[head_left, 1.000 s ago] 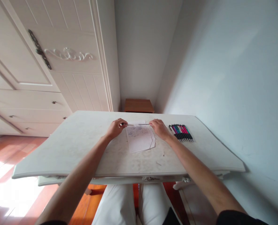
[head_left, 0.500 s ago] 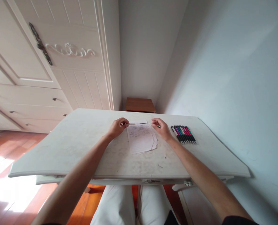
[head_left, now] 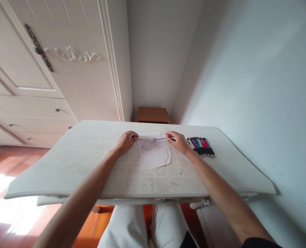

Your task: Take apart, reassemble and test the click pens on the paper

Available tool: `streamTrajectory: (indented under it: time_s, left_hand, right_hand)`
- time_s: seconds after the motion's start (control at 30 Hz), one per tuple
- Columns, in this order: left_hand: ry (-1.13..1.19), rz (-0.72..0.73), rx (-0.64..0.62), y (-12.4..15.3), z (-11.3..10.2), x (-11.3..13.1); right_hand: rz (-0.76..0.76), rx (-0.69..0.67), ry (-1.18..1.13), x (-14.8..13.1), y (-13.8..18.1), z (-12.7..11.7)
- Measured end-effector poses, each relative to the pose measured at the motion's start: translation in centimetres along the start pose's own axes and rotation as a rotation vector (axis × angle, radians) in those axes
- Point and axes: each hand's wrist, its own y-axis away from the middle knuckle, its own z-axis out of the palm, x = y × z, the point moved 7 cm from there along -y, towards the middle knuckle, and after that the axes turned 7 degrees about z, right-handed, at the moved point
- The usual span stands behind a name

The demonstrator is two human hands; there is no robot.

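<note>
My left hand (head_left: 127,141) is closed over the left edge of some sheets of paper (head_left: 154,160), its fingers pinching a pen barrel whose dark end (head_left: 133,137) shows between them. Most of that barrel is hidden or blends with the paper. Across the sheets, my right hand (head_left: 178,141) pinches a thin dark pen refill (head_left: 159,138) that points left over the scribbled writing. A short black piece (head_left: 173,139) also shows at the right fingers. The refill and the barrel are apart.
A row of several pens (head_left: 201,147) with coloured barrels and black grips lies right of my right hand. Small scraps (head_left: 175,183) are near the front of the white desk (head_left: 91,155). A wall stands at the right, a wooden cabinet (head_left: 153,114) behind.
Both hands have come down slightly toward the paper. The pale length of barrel that stuck out from my left fingers shows much less now. The refill stays in my right fingers.
</note>
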Motion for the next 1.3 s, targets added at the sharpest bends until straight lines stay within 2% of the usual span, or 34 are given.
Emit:
streamTrajectory:
  time_s: [0.47, 0.93, 1.07, 1.3]
  left_hand:
    - [-0.067, 0.046, -0.064, 0.1, 0.3, 0.8]
    - [-0.019, 0.028, -0.034, 0.0, 0.5, 0.6]
    - [-0.021, 0.029, -0.040, 0.0, 0.5, 0.8]
    - [-0.016, 0.017, -0.034, 0.0, 0.6, 0.4]
  right_hand:
    - [-0.002, -0.056, 0.082, 0.4, 0.0, 0.0]
    - [-0.013, -0.144, 0.121, 0.9, 0.1, 0.6]
    - [-0.030, -0.128, 0.131, 0.8, 0.1, 0.6]
    - [-0.090, -0.078, 0.128, -0.8, 0.1, 0.6]
